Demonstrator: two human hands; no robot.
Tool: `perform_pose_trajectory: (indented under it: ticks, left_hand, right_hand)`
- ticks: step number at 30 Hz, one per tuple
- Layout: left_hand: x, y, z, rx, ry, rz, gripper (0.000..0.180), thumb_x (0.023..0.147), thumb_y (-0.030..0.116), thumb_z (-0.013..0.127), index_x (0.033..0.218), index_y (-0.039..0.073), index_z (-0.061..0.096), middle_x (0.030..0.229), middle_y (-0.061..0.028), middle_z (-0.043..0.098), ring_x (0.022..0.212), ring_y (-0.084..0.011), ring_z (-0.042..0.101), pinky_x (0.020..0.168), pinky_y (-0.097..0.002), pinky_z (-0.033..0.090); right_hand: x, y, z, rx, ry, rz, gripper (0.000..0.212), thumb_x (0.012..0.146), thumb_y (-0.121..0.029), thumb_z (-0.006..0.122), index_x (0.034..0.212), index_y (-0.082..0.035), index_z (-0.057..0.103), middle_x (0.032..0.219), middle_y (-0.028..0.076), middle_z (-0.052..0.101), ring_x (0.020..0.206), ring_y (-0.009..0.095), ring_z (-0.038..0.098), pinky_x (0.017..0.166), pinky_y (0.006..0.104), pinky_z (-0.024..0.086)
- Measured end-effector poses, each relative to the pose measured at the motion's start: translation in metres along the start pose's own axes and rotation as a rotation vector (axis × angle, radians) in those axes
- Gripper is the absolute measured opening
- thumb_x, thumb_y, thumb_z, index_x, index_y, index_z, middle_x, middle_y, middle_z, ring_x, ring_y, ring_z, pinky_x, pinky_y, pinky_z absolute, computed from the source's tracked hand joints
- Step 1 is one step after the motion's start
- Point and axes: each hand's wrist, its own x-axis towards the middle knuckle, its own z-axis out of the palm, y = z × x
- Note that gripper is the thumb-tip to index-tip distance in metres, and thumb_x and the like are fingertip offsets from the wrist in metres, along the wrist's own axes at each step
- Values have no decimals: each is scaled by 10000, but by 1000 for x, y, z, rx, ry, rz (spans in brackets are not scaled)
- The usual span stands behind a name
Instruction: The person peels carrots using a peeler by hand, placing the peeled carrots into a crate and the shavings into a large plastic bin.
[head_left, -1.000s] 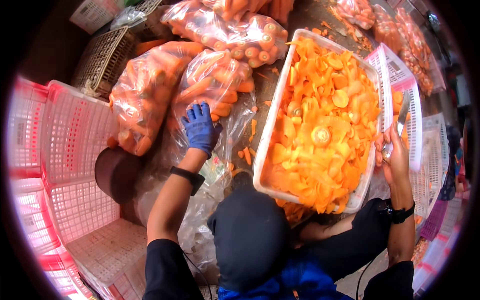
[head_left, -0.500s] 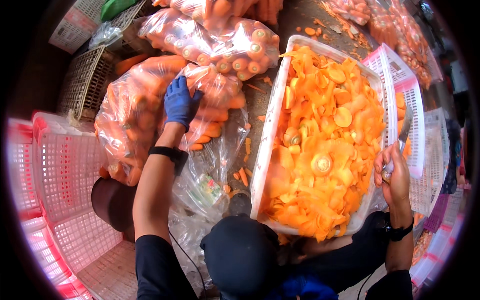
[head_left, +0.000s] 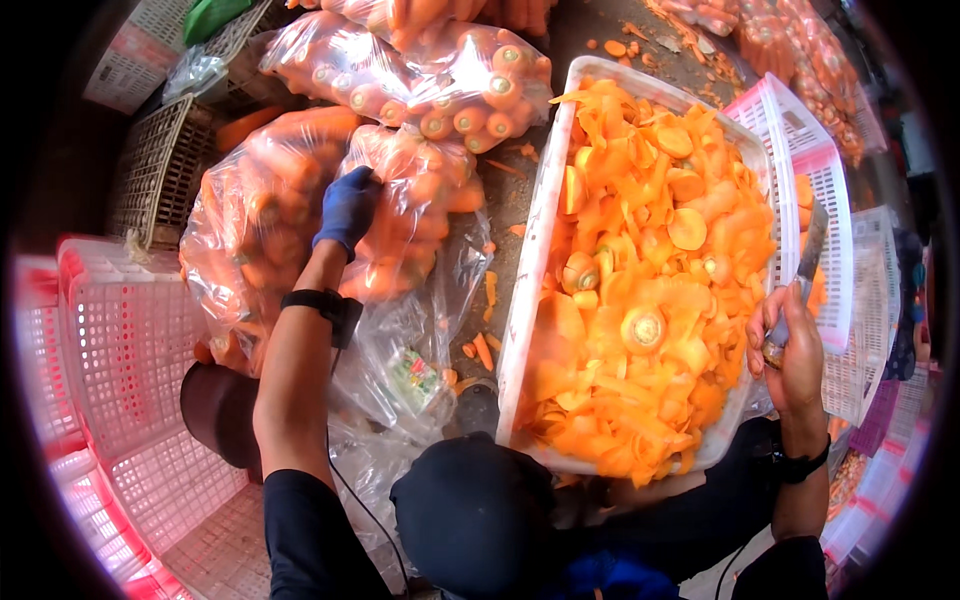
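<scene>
My left hand [head_left: 348, 208], in a blue glove, is closed on the clear plastic of an open bag of carrots [head_left: 415, 185]; its curled fingers hide the exact grip. The bag's loose film spreads toward me. Against its left side leans a second filled carrot bag [head_left: 250, 225]. My bare right hand [head_left: 795, 350] grips a knife [head_left: 808, 265] by its handle, blade pointing up and away. That hand is beside the right edge of a white tray [head_left: 535, 260] heaped with orange carrot peelings [head_left: 640, 260] and cut carrot ends.
Further carrot bags [head_left: 450, 90] lie beyond my left hand. A pink and white basket [head_left: 140, 350] stands at left, with a brown crate [head_left: 165, 175] behind it. White baskets [head_left: 825, 240] stand right of the tray. Carrot scraps [head_left: 480, 350] litter the floor.
My left hand has gone from spread fingers on top of the bag to a closed grip, drawing the plastic up over the carrots. My right hand still holds the knife.
</scene>
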Motion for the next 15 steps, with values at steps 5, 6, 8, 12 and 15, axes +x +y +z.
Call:
perform_pose_trajectory:
  ticks: [5,6,8,12,15]
  left_hand:
    - [-14,10,-7,-675,94,32,240,934,235,621,904,1,666,726,-69,628,689,-120,555,658,-320,471]
    - [-22,17,-15,-635,99,50,231,935,221,621,895,-3,662,722,-62,619,686,-111,543,650,-309,464]
    - [-41,29,-31,-592,-14,55,209,937,191,618,890,-8,662,720,-58,611,685,-99,531,643,-295,457]
    - [-103,79,-92,-633,-377,-30,164,927,173,631,901,16,674,757,-146,668,709,-227,648,701,-372,506]
    - [-186,77,-120,-197,-541,-1,202,916,222,647,993,42,696,866,-209,693,797,-393,663,739,-391,531]
  right_hand:
    - [-9,-7,10,5,-33,-45,443,1081,-470,364,857,-97,448,670,69,512,447,129,466,423,238,406]
    - [-10,-6,9,6,-30,-43,443,1081,-470,364,857,-97,448,670,69,512,447,129,466,423,238,406]
    - [-17,-6,5,-24,-41,-63,446,1083,-468,359,856,-95,450,678,67,513,452,126,467,428,234,406]
    - [-29,-5,0,-39,-44,-72,452,1082,-471,357,854,-93,454,682,63,508,454,123,461,428,232,405]
    - [-35,-7,3,-17,-82,-84,447,1085,-462,355,855,-93,457,685,60,505,451,123,453,428,232,402]
